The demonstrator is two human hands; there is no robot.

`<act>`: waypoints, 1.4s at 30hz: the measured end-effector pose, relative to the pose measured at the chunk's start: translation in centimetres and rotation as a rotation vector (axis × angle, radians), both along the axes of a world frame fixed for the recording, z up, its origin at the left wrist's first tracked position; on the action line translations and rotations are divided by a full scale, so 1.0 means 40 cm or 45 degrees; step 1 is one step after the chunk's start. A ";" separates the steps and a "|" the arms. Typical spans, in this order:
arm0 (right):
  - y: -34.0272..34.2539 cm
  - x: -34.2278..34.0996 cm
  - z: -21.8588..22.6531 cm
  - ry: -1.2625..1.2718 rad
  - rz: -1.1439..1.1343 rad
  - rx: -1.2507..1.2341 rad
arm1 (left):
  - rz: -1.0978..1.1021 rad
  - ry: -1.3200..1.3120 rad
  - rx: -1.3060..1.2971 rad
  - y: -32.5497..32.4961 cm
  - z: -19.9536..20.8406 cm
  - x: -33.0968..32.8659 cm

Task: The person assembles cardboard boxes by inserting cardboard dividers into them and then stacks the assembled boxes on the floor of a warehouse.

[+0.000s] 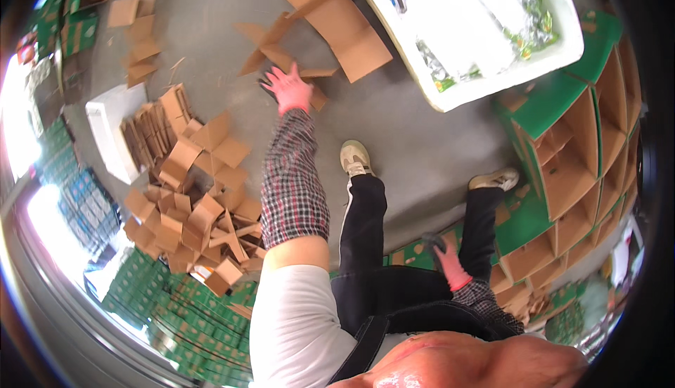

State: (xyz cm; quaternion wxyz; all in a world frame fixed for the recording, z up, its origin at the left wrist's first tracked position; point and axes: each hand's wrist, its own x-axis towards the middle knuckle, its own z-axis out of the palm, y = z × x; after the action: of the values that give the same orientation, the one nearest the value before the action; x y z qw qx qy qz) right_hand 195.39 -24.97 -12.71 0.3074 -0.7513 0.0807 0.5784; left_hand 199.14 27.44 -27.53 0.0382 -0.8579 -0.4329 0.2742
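1. Bare skin of the person (443,363), nearest the camera, fills part of the lower edge; a white sleeve (299,318) stands beside it.
2. Heap of loose brown cardboard (204,212) covers the floor (415,124) to the left, with a white box (112,135) beyond it.
3. White tub (439,101), holding green-patterned packs, occupies the upper right; open green cartons (562,159) with brown interiors line the right side.
4. Folded-open brown carton (278,36) lies on the floor just ahead of the left grip (291,93), between heap and tub. Contact cannot be confirmed.
5. Left arm, in a checked oversleeve (295,177), extends forward; the pink-gloved hand is spread, fingers apart, holding nothing visible.
6. Right grip (448,261), gloved likewise, is low beside the right leg (478,226), blurred; whether its fingers are closed cannot be told.
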 end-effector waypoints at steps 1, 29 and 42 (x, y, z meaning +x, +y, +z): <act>0.016 -0.075 -0.027 0.068 -0.017 0.043 | 0.023 0.099 -0.041 0.056 -0.028 0.025; -0.463 0.571 0.279 -0.701 -0.933 0.045 | -1.863 -0.779 -0.401 -1.199 0.990 1.487; -0.173 0.724 0.253 -0.039 -1.191 -0.686 | -3.021 -0.214 0.066 -1.744 0.441 2.359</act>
State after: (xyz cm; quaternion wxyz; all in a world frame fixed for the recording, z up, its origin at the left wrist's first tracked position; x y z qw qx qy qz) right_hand 224.33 -31.89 -2.58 0.3296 -0.6958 0.5476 0.3277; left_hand 293.50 -42.33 -9.88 0.2571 -0.7371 0.6250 0.0017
